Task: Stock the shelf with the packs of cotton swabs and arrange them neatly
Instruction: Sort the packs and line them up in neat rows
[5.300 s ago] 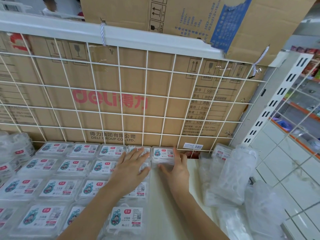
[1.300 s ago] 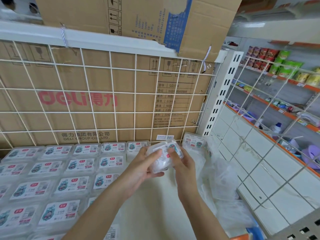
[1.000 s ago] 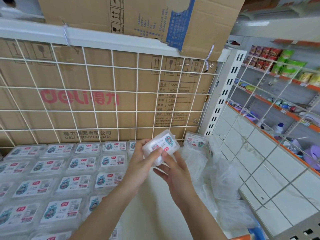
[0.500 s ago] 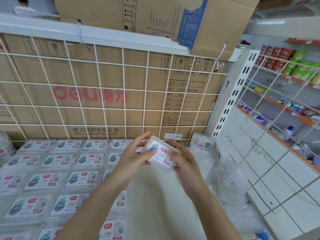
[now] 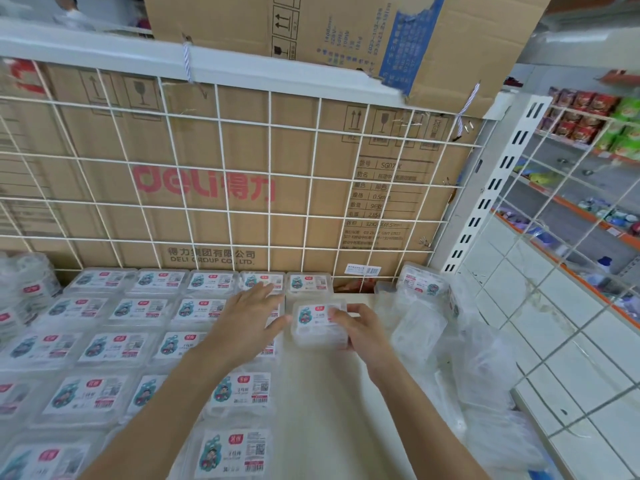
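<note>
Clear plastic pack of cotton swabs point(image 5: 318, 322), labelled white and teal, is being held low over the white shelf point(image 5: 329, 427), just in front of the back-row pack point(image 5: 309, 283). The right hand point(image 5: 362, 336) is gripping its right side, fingers curled over the lid. The left hand point(image 5: 247, 323) is lying flat, fingers straight, on neighbouring rows of matching packs point(image 5: 138, 308). Crumpled clear plastic bags point(image 5: 485, 358) are lying to the right, before a white wire grid point(image 5: 225, 209) backed by brown cardboard boxes point(image 5: 311, 202).
</note>
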Motion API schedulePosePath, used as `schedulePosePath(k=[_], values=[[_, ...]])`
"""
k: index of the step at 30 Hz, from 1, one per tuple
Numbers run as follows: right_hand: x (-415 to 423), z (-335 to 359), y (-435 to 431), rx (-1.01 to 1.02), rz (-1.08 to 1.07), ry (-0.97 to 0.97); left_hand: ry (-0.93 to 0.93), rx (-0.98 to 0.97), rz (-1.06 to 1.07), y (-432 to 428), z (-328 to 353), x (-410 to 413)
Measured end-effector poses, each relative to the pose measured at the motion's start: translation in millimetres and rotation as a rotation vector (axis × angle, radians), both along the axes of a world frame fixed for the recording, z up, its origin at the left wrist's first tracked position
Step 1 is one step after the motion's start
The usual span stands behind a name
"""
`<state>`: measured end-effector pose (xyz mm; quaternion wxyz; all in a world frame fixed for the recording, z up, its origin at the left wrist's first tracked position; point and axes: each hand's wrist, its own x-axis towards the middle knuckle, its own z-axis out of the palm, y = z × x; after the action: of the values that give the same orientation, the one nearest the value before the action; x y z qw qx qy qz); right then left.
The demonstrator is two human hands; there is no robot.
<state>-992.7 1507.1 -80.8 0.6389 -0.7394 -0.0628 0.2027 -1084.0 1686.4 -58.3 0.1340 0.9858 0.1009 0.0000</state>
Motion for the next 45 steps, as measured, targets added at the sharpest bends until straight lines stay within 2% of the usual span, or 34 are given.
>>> schedulePosePath(k=[8, 12, 15, 17, 23, 31, 38, 42, 45], values=[[2.8, -26.7, 20.1, -0.055, -0.059, -0.14, -0.02, -0.029, -0.05, 4.6, -20.8, -1.0], [-12.7, -20.9, 14.7, -0.025, 0.1, -0.315, -0.022, 0.008, -0.041, 4.5, -18.7, -2.2], [-18.0, -32.5, 10.2, -0.292, 0.206, -0.569, -0.035, 0.004, -0.043, 5.2, -19.2, -2.8], [-15.7, -40.6, 10.9, -0.321, 0.156, -0.629, -0.036, -0.003, -0.044, 5.9, -20.1, -2.4], [-13.8, -42.5, 21.0, -0.281, 0.064, -0.631, -0.037, 0.001, -0.047, 7.4, -23.0, -1.8], [-17.5, -42.2, 24.2, -0.336, 0.041, -0.645, -0.049, -0.011, -0.044, 7.2, -24.5, -1.7], [-18.7, -45.3, 27.4, -0.428, 0.039, -0.7, -0.069, -0.018, -0.045, 7.9, -24.1, -1.3], [-20.1, -46.6, 31.3, -0.532, 0.026, -0.796, -0.065, -0.026, -0.033, 7.8, -24.2, -1.1], [-20.5, -45.0, 31.0, -0.571, 0.056, -0.776, -0.069, -0.013, -0.034, 8.6, -25.0, -1.4]])
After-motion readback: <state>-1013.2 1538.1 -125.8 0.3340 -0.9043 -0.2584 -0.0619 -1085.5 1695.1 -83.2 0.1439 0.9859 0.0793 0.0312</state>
